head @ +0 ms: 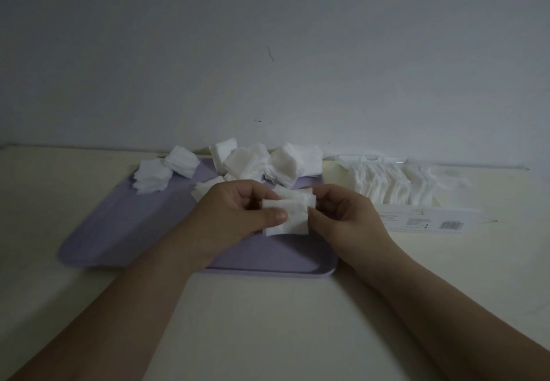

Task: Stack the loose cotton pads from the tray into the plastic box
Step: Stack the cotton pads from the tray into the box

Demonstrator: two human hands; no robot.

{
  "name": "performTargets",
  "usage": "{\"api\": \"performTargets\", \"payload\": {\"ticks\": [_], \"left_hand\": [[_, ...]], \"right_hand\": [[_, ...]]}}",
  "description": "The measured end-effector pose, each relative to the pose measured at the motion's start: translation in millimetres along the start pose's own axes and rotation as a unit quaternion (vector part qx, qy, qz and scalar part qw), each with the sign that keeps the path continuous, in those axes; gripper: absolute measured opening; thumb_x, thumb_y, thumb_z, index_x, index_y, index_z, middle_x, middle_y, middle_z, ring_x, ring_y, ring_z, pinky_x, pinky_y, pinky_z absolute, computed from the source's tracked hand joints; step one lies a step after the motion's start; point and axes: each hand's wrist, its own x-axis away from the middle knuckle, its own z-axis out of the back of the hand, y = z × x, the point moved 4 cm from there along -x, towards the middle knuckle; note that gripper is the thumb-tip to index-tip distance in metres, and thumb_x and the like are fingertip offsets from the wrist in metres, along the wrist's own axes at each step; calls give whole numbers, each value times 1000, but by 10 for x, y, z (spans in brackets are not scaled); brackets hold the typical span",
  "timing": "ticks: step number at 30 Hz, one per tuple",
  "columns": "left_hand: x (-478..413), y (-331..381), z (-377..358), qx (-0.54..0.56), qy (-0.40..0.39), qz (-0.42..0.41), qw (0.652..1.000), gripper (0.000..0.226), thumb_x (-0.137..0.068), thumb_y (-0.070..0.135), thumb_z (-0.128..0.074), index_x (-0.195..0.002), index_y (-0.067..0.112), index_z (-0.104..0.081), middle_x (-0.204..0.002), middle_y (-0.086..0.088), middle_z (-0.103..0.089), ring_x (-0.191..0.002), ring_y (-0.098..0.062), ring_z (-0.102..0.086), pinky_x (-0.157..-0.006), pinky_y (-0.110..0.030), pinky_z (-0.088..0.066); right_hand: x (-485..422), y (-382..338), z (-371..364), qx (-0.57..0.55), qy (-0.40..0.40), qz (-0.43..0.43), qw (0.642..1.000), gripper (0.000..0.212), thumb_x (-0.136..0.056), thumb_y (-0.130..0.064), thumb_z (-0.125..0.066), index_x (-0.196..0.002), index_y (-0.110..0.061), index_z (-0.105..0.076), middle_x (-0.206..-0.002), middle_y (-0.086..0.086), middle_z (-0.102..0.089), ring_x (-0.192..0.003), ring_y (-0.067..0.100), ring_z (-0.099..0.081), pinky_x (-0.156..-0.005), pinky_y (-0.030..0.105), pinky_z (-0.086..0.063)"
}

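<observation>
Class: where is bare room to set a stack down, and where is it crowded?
Free: the near left of the tray, below the left pad piles; the table before its front rim. Crowded: the tray's far edge under heaped pads; the plastic box.

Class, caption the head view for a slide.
Left hand and right hand hold white square cotton pads above the lilac rectangular tray.
</observation>
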Motion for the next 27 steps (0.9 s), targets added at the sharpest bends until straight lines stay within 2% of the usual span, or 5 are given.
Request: {"api": "performTargets", "payload": {"ticks": [7,10,16,20,27], "left_hand": [[-8,-4,-17,-40,3,-32,999,15,-82,-7,-78,-88,3,-69,-70,7,-72,-55,3,-60,-52,-8,-45],[-3,3,-30,-53,-14,-35,998,13,-83,-6,-77,-89,0,-67,-66,8,-69,-53,4,-57,-51,-7,-43],[-10,-12,-17,-65,-2,-27,998,17,-84,-3,-78,-84,10,-67,-64,9,-67,-54,1,-56,-51,-9,-43],[-41,-51,14,-50,19,-41,998,18,-79,0,-83,-82,13,-71,-81,-8,-70,-70,-13,-60,-61,-19,-52],[-35,-49,-12,-61,32,-68,995,21,-75,3,-88,-77,18,-75,-77,-11,-69,-73,-14,-58,-66,-20,-51]], "right_hand": [[-51,76,-12,-28,-38,-16,999,43,-77,-4,-74,-119,-15,-72,-110,10,-79,-108,34,-73,-101,54,-55],[-49,68,-11,-4,-51,-10,999,50,-70,-7,-80,-117,-18,-72,-108,7,-79,-107,31,-74,-97,51,-58],[-62,86,10,41,7,1,999,21,-89,-8,-76,-106,-20,-75,-97,5,-81,-96,28,-77,-94,55,-59],[-45,60,2,22,-5,-1,1000,20,-94,-2,-70,-107,-16,-76,-98,8,-81,-98,30,-76,-95,52,-59],[-25,23,-13,8,-36,12,999,23,-97,-1,-66,-115,-10,-74,-107,11,-79,-107,31,-74,-101,50,-56]]}}
